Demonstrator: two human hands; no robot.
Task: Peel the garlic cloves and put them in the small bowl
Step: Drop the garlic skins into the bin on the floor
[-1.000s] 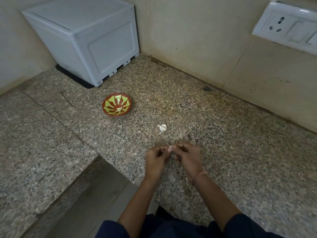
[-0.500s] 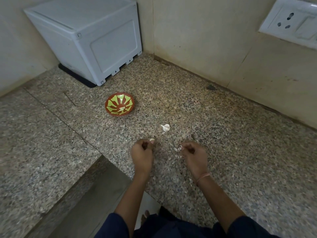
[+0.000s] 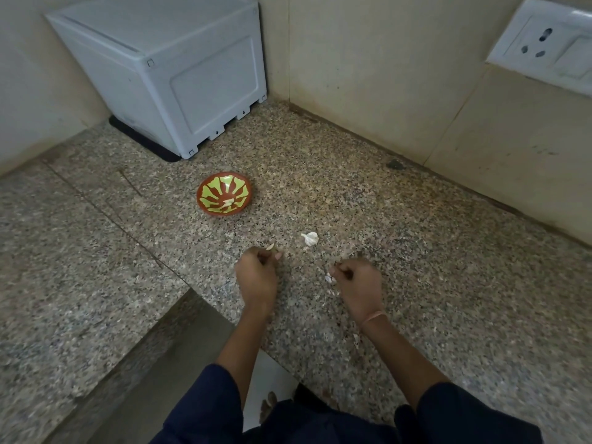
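Note:
A small red bowl [image 3: 224,197] with a green pattern sits on the granite counter, with a pale clove lying inside it. My left hand [image 3: 257,274] pinches a pale garlic clove [image 3: 271,247] at its fingertips, a short way in front of the bowl. My right hand [image 3: 358,285] is curled, its fingertips at white bits of garlic skin [image 3: 328,278]; whether it holds them is unclear. The rest of the garlic bulb [image 3: 310,238] lies on the counter between and beyond the hands.
A grey plastic box [image 3: 166,68] stands in the back left corner. A wall socket [image 3: 544,43] is on the right wall. The granite counter [image 3: 448,267] has a cut-out edge at the lower left, by my left arm.
My hands have parted from each other. The left hand has carried the clove left and forward towards the bowl; the right hand has dropped to the counter by the skin bits.

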